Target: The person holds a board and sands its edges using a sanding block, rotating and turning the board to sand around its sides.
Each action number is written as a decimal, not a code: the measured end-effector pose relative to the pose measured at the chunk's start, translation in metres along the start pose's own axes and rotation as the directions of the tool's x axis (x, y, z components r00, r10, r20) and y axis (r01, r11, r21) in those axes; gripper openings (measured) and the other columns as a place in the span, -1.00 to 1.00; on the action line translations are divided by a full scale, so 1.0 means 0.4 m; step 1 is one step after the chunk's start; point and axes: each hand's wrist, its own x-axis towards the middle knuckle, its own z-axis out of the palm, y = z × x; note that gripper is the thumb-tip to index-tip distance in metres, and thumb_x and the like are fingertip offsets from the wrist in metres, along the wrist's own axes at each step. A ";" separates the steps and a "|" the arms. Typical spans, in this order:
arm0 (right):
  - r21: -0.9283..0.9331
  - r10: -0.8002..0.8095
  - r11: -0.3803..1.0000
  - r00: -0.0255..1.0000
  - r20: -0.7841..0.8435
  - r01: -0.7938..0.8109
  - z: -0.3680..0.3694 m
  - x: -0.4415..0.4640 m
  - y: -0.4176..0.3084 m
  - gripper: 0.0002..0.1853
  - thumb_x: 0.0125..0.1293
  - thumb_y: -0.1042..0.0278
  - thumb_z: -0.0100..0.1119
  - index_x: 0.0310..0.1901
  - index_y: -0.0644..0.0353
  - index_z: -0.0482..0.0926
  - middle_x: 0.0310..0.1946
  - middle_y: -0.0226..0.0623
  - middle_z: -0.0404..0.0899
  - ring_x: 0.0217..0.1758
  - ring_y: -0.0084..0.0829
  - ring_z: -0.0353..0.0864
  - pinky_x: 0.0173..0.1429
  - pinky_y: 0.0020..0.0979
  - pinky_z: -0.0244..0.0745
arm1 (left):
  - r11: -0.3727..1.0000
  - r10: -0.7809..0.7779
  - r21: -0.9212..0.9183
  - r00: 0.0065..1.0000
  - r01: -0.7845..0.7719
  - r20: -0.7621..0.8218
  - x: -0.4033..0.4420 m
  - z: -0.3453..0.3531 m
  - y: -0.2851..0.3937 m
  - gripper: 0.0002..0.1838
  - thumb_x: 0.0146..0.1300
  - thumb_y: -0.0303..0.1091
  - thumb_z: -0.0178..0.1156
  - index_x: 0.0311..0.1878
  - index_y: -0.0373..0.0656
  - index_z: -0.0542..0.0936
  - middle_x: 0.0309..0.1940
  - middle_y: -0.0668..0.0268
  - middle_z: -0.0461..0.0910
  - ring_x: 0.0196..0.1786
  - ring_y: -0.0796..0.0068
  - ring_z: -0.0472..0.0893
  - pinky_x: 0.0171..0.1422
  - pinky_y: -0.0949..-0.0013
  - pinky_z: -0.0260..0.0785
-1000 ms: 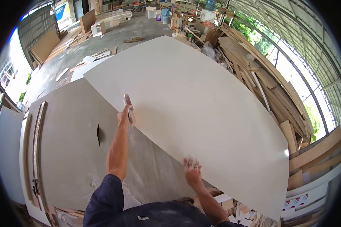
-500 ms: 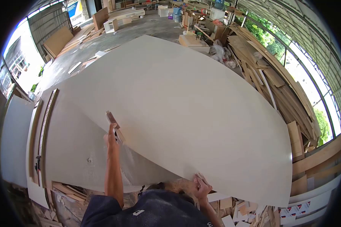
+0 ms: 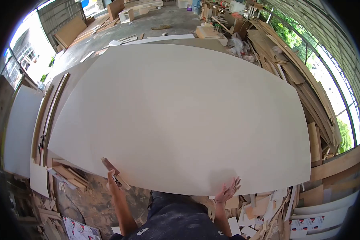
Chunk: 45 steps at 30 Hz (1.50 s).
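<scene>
A large white panel lies flat in front of me, its long near edge running close to my body. At its near left edge my left hand is closed on a narrow brown block, which overlaps the panel's edge. My right hand is at the near edge right of centre, fingers spread and raised over the white surface, holding nothing. Under the panel, a greyish board shows at the left and along the far side.
Long strips lie left of the panel. Wood offcuts litter the floor at the near right, and more scraps lie at the near left. Stacked boards fill the right side. Clear plastic bags are at the far right.
The white panel has turned and come nearer, now covering most of the greyish board. My left hand has moved toward my body with the block. My right hand has opened its fingers.
</scene>
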 end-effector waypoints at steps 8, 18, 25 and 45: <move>-0.298 0.099 0.941 0.971 -0.216 -0.162 -0.104 -0.039 0.274 -0.25 0.53 -0.17 -0.15 0.50 0.29 0.16 0.61 0.16 -0.09 0.66 0.09 -0.03 0.66 0.12 -0.21 | 0.984 -0.090 -0.161 0.994 0.078 -0.067 -0.397 -0.157 -0.134 -0.66 0.19 -0.07 0.33 -0.18 -0.14 0.55 -0.51 0.40 0.49 -0.68 0.64 0.42 -0.63 0.53 0.22; 0.216 0.791 0.578 0.605 0.086 -0.787 -0.195 -0.201 0.257 -0.17 0.55 0.06 -0.04 0.58 0.32 -0.22 0.43 0.24 0.19 0.40 0.00 0.44 0.38 0.04 0.41 | 0.900 -0.409 -0.125 0.908 0.418 0.089 -0.649 -0.413 -0.320 -0.76 0.17 -0.23 0.33 -0.24 -0.15 0.53 -0.52 0.47 0.39 -0.62 0.66 0.35 -0.57 0.50 0.22; 0.542 0.729 0.567 0.684 0.020 -0.620 -0.218 -0.275 0.276 -0.22 0.48 0.55 -0.16 0.63 0.13 -0.23 0.48 0.06 0.21 0.43 -0.11 0.38 0.48 -0.14 0.33 | 0.808 -0.530 -0.145 0.812 0.571 0.244 -0.728 -0.511 -0.506 -0.62 0.14 -0.27 0.35 -0.03 -0.22 0.53 -0.17 0.22 0.56 -0.17 0.30 0.65 -0.04 0.21 0.60; 0.455 0.531 0.615 0.765 0.365 -0.644 0.060 0.718 0.809 -0.59 0.49 0.26 0.08 0.27 0.26 0.49 0.32 -0.10 0.47 0.29 -0.17 0.52 0.35 -0.16 0.42 | 0.718 -0.546 0.084 0.485 0.691 0.684 -0.842 0.065 -0.816 -0.42 0.26 -0.07 0.25 0.26 -0.19 0.48 0.13 0.25 0.57 0.12 0.40 0.59 0.19 0.23 0.50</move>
